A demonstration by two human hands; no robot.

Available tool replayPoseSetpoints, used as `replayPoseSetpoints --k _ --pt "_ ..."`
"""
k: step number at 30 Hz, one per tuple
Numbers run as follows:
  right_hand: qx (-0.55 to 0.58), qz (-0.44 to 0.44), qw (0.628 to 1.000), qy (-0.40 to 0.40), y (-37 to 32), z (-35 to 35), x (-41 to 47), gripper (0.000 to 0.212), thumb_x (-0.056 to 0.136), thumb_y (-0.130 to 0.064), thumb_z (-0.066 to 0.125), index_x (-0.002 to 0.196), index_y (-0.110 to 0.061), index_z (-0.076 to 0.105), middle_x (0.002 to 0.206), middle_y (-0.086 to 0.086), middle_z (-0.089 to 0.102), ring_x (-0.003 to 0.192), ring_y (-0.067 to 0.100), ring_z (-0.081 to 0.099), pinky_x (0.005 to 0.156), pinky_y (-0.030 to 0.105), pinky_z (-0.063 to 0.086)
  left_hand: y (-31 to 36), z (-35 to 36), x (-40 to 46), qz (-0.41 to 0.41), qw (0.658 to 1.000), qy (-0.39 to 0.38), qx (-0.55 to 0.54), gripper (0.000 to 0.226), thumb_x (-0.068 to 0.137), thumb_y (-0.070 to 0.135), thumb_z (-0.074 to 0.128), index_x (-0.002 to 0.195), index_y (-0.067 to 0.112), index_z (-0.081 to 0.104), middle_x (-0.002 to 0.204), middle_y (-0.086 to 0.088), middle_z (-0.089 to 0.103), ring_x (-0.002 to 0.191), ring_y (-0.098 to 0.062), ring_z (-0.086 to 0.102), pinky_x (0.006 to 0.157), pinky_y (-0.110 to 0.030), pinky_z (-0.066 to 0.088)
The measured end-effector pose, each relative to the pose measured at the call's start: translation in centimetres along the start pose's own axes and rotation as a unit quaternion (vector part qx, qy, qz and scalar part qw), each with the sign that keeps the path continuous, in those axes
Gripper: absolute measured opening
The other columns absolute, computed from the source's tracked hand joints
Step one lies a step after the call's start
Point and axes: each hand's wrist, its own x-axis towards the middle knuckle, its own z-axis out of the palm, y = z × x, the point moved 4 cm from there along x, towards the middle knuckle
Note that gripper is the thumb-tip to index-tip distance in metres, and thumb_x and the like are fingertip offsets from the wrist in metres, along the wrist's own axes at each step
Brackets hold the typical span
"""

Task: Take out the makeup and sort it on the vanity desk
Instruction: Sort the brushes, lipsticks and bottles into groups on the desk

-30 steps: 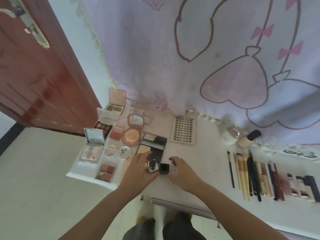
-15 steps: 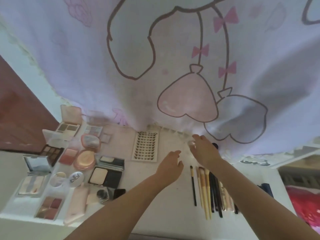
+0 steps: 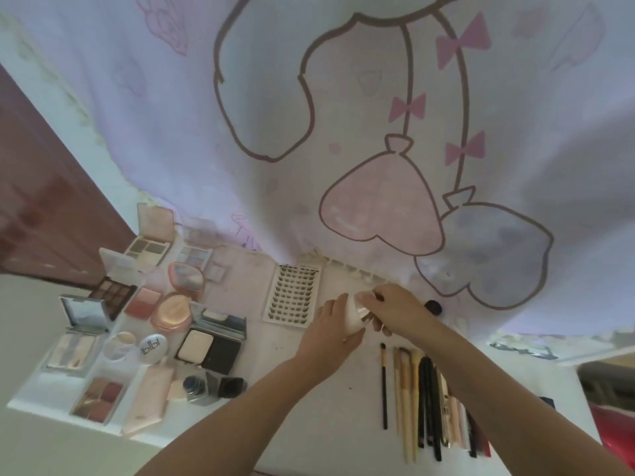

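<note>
Palettes and compacts (image 3: 161, 314) grouped at left of table (image 3: 309, 389), lash tray (image 3: 292, 293) mid-back. Left hand (image 3: 330, 333) cupping a pale rounded bottle (image 3: 354, 314) from the left, right hand (image 3: 395, 310) pinching its top end from the right; both equally near, long axis unclear. Brushes (image 3: 422, 403) lined up lengthwise further right.

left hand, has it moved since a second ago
Yes. The left hand left the small dark jar near the desk's front edge and now holds a white jar beside the lash tray.
</note>
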Motion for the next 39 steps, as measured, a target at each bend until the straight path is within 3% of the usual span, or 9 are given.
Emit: replayPoseSetpoints --k 9,15,17,20,24,28,33,36,39 --pt "-0.02 -0.062 0.996 -0.055 -3.6 3.5 -3.3 0.032 0.098 -0.034 0.043 0.086 -0.011 0.062 0.064 -0.003 0.058 0.049 0.006 0.048 0.054 0.019 0.041 -1.3 -7.0 -3.9 -0.015 0.974 -0.22 -0.06 0.038 0.09 0.037 0.055 0.12 0.016 0.051 0.1 -0.003 0.062 0.08 -0.016 0.061 0.071 -0.035 0.055" --pt "0.135 -0.183 0.967 -0.115 -6.0 3.9 -5.5 0.023 0.096 -0.013 0.05 0.11 -0.025 0.064 0.097 -0.01 0.066 0.083 0.004 0.062 0.071 0.016 0.05 -1.2 -11.7 -6.8 -0.145 0.792 -0.391 -0.446 0.037 0.099 0.038 0.038 0.116 0.009 0.053 0.107 -0.017 0.068 0.088 -0.027 0.068 0.066 -0.025 0.054" --pt "0.271 -0.177 0.933 -0.158 -6.1 3.6 -6.1 0.027 0.095 -0.004 0.048 0.112 -0.014 0.065 0.116 -0.002 0.065 0.107 0.015 0.062 0.086 0.028 0.053 -1.3 -13.0 -7.4 -0.144 0.773 -0.397 -0.473 0.037 0.099 0.037 0.035 0.115 0.01 0.054 0.107 -0.016 0.068 0.09 -0.027 0.068 0.067 -0.024 0.054" --pt "0.36 -0.122 0.91 -0.164 -6.3 3.9 -6.6 0.028 0.098 -0.016 0.045 0.119 -0.011 0.061 0.12 0.01 0.064 0.107 0.026 0.063 0.085 0.036 0.054 -1.7 -13.5 -7.9 -0.112 0.824 -0.371 -0.413 0.028 0.098 0.034 0.039 0.113 0.016 0.056 0.107 -0.011 0.069 0.092 -0.023 0.068 0.072 -0.024 0.054" --pt "0.006 -0.096 0.988 -0.124 -6.5 5.7 -6.8 0.023 0.094 -0.043 0.048 0.1 -0.024 0.06 0.088 -0.005 0.066 0.064 0.006 0.066 0.052 0.017 0.046 -2.7 -12.9 -7.8 -0.108 0.903 -0.305 -0.282 0.025 0.093 0.042 0.05 0.109 0.026 0.061 0.103 -0.001 0.066 0.094 -0.015 0.063 0.087 -0.028 0.051" --pt "0.01 -0.139 0.984 -0.109 -5.2 5.7 -6.5 0.002 0.09 -0.033 0.06 0.089 -0.032 0.058 0.082 -0.01 0.065 0.069 0.001 0.065 0.055 0.014 0.048 -3.5 -12.2 -7.9 -0.102 0.904 -0.313 -0.273 0.039 0.087 0.046 0.055 0.116 0.022 0.061 0.109 -0.005 0.064 0.106 -0.027 0.059 0.099 -0.043 0.045" --pt "0.125 -0.157 0.972 -0.12 -3.2 6.0 -6.4 0.013 0.087 -0.023 0.065 0.1 -0.025 0.065 0.094 -0.002 0.066 0.085 0.008 0.065 0.067 0.019 0.052 -3.7 -12.4 -7.5 -0.09 0.875 -0.395 -0.266 0.021 0.088 0.036 0.059 0.107 0.028 0.065 0.097 0.01 0.067 0.092 -0.004 0.063 0.083 -0.021 0.051" --pt "0.232 -0.148 0.956 -0.102 -2.1 4.3 -6.0 0.021 0.085 -0.026 0.065 0.105 -0.021 0.065 0.089 -0.004 0.068 0.086 0.011 0.065 0.066 0.02 0.05 -5.3 -12.9 -7.3 -0.134 0.843 -0.428 -0.296 0.024 0.086 0.031 0.063 0.108 0.022 0.063 0.104 0.005 0.069 0.101 -0.012 0.065 0.085 -0.023 0.051" --pt "0.19 -0.089 0.974 -0.087 -0.5 4.4 -4.0 0.016 0.089 -0.024 0.063 0.104 -0.018 0.062 0.088 -0.002 0.069 0.08 0.009 0.066 0.065 0.022 0.052 -6.3 -13.3 -5.9 -0.15 0.905 -0.341 -0.205 0.025 0.08 0.029 0.069 0.101 0.029 0.056 0.099 0.007 0.064 0.091 -0.011 0.064 0.073 -0.019 0.052"
